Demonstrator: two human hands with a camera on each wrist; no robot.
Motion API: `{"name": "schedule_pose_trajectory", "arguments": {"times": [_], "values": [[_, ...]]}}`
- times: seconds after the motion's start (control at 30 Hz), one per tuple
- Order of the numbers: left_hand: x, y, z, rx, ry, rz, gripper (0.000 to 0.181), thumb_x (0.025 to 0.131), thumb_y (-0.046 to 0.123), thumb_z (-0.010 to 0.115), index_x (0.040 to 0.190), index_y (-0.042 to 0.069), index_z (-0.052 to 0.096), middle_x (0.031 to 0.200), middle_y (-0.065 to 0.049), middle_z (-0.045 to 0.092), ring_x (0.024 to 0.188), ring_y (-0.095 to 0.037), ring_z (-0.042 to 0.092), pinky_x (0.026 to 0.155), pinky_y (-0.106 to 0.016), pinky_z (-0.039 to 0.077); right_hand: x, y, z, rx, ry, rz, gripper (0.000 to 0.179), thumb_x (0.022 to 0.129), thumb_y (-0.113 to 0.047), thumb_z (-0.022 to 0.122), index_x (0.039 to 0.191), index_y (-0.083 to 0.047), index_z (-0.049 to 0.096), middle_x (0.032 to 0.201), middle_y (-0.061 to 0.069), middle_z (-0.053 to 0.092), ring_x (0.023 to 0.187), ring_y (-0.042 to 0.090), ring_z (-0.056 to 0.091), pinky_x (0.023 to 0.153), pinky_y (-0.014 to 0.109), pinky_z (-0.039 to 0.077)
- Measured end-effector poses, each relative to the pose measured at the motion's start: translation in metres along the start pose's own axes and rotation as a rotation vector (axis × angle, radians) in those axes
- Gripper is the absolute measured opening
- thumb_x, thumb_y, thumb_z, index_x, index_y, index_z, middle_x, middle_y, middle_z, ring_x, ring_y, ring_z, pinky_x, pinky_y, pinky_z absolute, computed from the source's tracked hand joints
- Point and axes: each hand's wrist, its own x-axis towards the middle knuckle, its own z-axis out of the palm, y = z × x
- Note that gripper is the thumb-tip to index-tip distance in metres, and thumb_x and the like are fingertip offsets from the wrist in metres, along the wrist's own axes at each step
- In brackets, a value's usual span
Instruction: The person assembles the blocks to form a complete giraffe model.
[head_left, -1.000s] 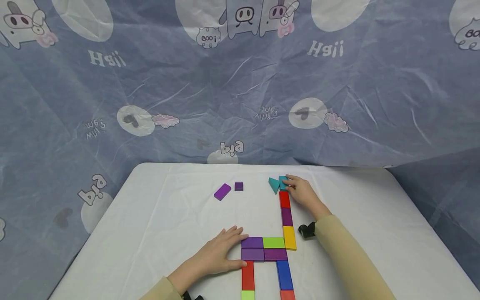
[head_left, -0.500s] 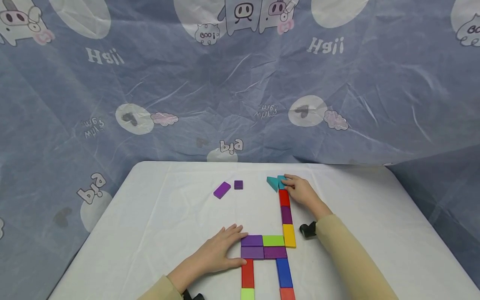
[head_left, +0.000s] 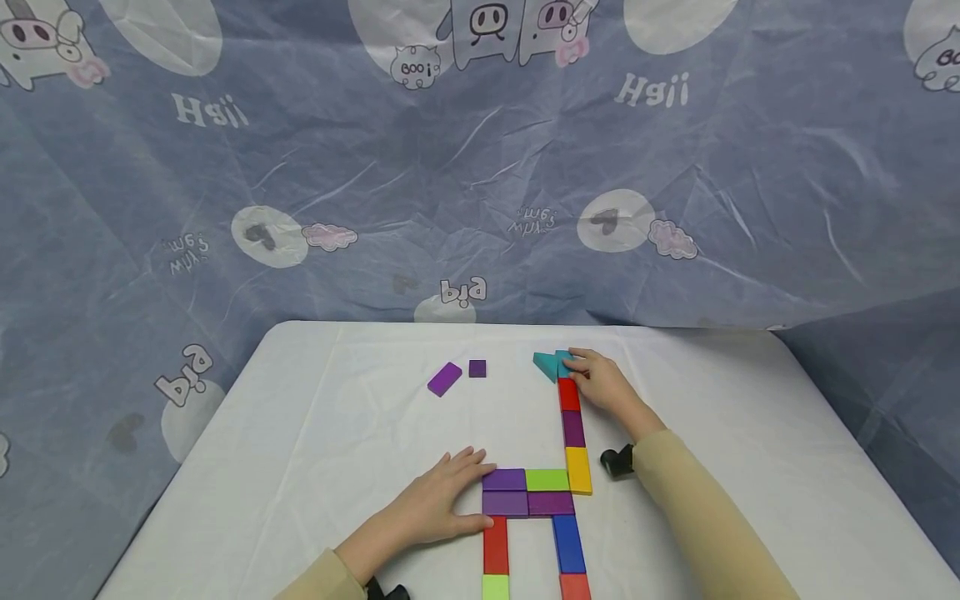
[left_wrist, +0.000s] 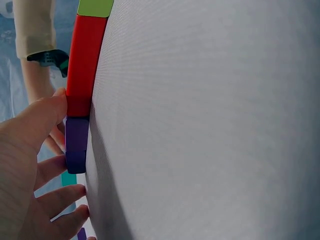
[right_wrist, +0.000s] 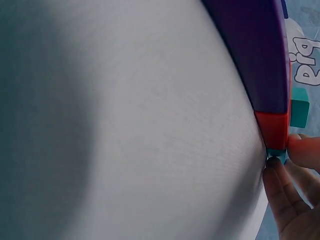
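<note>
My right hand point(head_left: 603, 383) pinches a teal block point(head_left: 564, 364) at the far end of a column of blocks. In the right wrist view, thumb and fingers close around that teal block point(right_wrist: 276, 153), against the end of a red block point(right_wrist: 272, 129). A teal triangular block point(head_left: 547, 366) touches its left side. Below it run a red block point(head_left: 569, 394), a purple block point(head_left: 573, 428) and a yellow block point(head_left: 578, 471). With fingers spread, my left hand point(head_left: 431, 504) rests at the left ends of two purple blocks point(head_left: 505, 492). Its thumb touches another red block point(left_wrist: 85, 65).
A lime block point(head_left: 547, 480) and a dark purple block point(head_left: 551, 503) continue the two rows. Blue point(head_left: 568, 543) and coral point(head_left: 575, 586) blocks form a lower column. Two loose purple blocks, one rectangular point(head_left: 445, 379) and one square point(head_left: 477, 368), lie further back on the white table point(head_left: 315, 450).
The teal block and the teal triangle have shifted slightly left, and the triangle has turned a little. My left hand has stayed in place. The head view has tilted slightly.
</note>
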Motion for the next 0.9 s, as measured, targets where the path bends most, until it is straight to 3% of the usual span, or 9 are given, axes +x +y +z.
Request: {"name": "schedule_pose_trajectory", "arguments": {"times": [0.1,0.2,0.27,0.33,0.5,0.63,0.77,0.9], "values": [[0.001,0.000,0.000,0.000,-0.002,-0.001,0.068,0.087,0.053,0.067,0.144,0.020,0.050,0.155,-0.007,0.043,0.146,-0.027,0.036,0.120,-0.050,0.028,0.000,-0.001,0.002,-0.003,0.061,-0.008,0.035,0.099,-0.008,0.053,0.133,-0.001,0.060,0.146,0.020,0.049,0.129,0.041,0.051,0.108,0.053,0.044],[0.001,0.000,-0.001,0.003,-0.004,-0.003,0.068,0.087,0.053,0.067,0.144,0.021,0.050,0.155,-0.006,0.043,0.146,-0.026,0.036,0.120,-0.049,0.028,0.001,-0.006,0.004,0.011,0.173,0.004,0.032,0.099,-0.010,0.053,0.129,-0.002,0.064,0.135,0.020,0.056,0.113,0.037,0.060,0.099,0.050,0.052],[0.001,0.001,-0.001,0.007,-0.006,-0.006,0.068,0.087,0.054,0.067,0.144,0.021,0.050,0.155,-0.006,0.043,0.146,-0.026,0.036,0.120,-0.049,0.028,0.002,-0.012,0.006,0.033,0.247,0.010,0.031,0.099,-0.012,0.054,0.126,-0.003,0.066,0.128,0.018,0.059,0.104,0.034,0.062,0.092,0.047,0.056],[0.001,0.001,-0.001,0.010,-0.009,-0.009,0.068,0.087,0.054,0.067,0.144,0.021,0.049,0.155,-0.005,0.043,0.146,-0.026,0.036,0.120,-0.049,0.028,0.005,-0.023,0.007,0.057,0.272,0.004,0.030,0.098,-0.014,0.056,0.125,-0.005,0.066,0.124,0.017,0.060,0.099,0.031,0.063,0.088,0.045,0.056],[0.001,0.000,-0.001,0.018,-0.002,-0.003,0.068,0.087,0.055,0.067,0.144,0.022,0.050,0.154,-0.006,0.043,0.146,-0.026,0.036,0.120,-0.049,0.029,0.016,-0.061,0.013,0.086,0.182,-0.028,0.028,0.096,-0.017,0.062,0.121,-0.005,0.069,0.119,0.014,0.064,0.101,0.028,0.064,0.086,0.042,0.056],[0.001,0.001,-0.001,0.027,0.010,0.011,0.068,0.087,0.055,0.067,0.143,0.021,0.051,0.153,-0.007,0.045,0.145,-0.027,0.038,0.119,-0.050,0.031,0.024,-0.089,0.030,0.096,0.094,-0.029,0.027,0.094,-0.018,0.066,0.118,-0.006,0.070,0.121,0.014,0.065,0.105,0.029,0.065,0.089,0.043,0.056],[0.001,0.001,-0.002,0.029,0.007,0.009,0.068,0.087,0.055,0.066,0.144,0.020,0.051,0.153,-0.007,0.045,0.145,-0.027,0.038,0.119,-0.050,0.030,0.028,-0.107,0.050,0.103,0.020,-0.042,0.026,0.093,-0.018,0.068,0.116,-0.006,0.071,0.123,0.014,0.065,0.107,0.028,0.064,0.093,0.043,0.055],[0.000,0.002,0.000,0.024,0.007,0.004,0.068,0.087,0.055,0.066,0.144,0.020,0.050,0.153,-0.007,0.045,0.145,-0.027,0.037,0.119,-0.049,0.030,0.033,-0.117,0.065,0.079,-0.007,-0.058,0.019,0.092,-0.016,0.069,0.108,-0.006,0.071,0.116,0.014,0.065,0.099,0.025,0.062,0.091,0.041,0.054]]}}
